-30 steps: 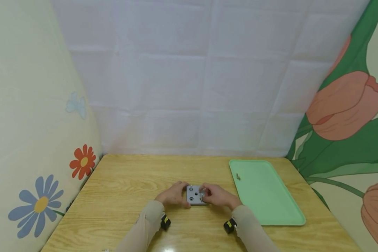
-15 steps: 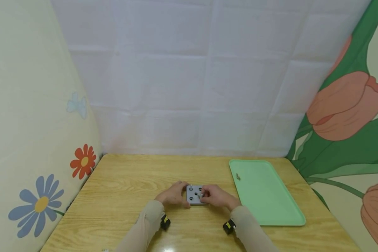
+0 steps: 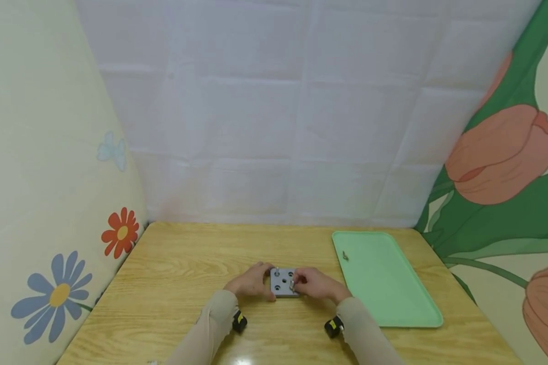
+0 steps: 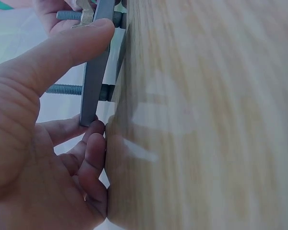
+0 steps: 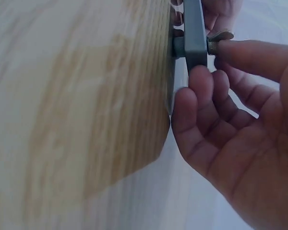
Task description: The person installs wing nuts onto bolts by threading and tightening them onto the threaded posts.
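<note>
A square grey metal plate [image 3: 282, 288] with holes lies between the hands in the head view. Bolts stick up through it; one bolt [image 4: 67, 89] shows its bare thread in the left wrist view, its head beneath the plate against the table. My left hand [image 3: 253, 282] grips the plate's left side, thumb at the near edge and fingers at the far one. With thumb and index finger my right hand [image 3: 317, 284] pinches a brass-coloured wing nut [image 5: 223, 35] on the near right bolt. Its other fingers curl beside the plate's edge [image 5: 196, 36].
A light green tray [image 3: 388, 289] lies to the right, with a small brass-coloured piece [image 3: 345, 256] near its left rim. Another small metal piece [image 3: 152, 362] shows at the bottom edge of the head view. A white sheet [image 3: 237, 126] hangs behind the wooden table [image 3: 201, 243].
My right thumb and fingers have shifted around the wing nut, and the plate's far right hole, partly covered earlier, now shows. The left hand and the plate stay in place.
</note>
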A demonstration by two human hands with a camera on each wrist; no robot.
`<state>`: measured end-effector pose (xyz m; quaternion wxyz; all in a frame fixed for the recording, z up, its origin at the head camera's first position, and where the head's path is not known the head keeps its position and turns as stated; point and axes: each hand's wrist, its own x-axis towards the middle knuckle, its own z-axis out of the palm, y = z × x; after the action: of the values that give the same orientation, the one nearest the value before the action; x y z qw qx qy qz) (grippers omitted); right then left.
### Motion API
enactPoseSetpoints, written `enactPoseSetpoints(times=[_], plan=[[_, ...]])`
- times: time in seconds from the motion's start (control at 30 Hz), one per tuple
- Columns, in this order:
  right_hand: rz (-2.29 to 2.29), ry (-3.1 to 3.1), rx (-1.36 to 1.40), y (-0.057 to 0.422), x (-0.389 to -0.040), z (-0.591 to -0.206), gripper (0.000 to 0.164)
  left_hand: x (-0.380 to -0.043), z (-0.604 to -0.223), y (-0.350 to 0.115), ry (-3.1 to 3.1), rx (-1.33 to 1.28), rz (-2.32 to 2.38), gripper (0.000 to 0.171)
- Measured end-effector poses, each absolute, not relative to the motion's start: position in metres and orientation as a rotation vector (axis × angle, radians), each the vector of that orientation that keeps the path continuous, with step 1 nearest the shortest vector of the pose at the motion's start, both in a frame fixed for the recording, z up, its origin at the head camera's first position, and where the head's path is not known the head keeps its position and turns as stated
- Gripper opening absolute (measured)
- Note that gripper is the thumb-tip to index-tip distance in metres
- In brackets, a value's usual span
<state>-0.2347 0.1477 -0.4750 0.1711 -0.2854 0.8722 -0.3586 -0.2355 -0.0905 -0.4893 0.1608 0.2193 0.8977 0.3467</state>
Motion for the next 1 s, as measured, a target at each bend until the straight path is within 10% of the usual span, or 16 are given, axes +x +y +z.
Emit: enactPoseSetpoints(times=[0.27,1.0], plan=[[-1.035,2.452,-0.833,0.1478,-0.237,-0.4753,0.025,-0.2354,-0.4879,-0.0911,2.572,0.62,0.962,0.076],[-1.014,2.505,-0.832,0.1465,-0.2339,-0.4794,0.009,-0.2377,-0.4904,-0.0902,2.578,0.661,0.982,0.075]])
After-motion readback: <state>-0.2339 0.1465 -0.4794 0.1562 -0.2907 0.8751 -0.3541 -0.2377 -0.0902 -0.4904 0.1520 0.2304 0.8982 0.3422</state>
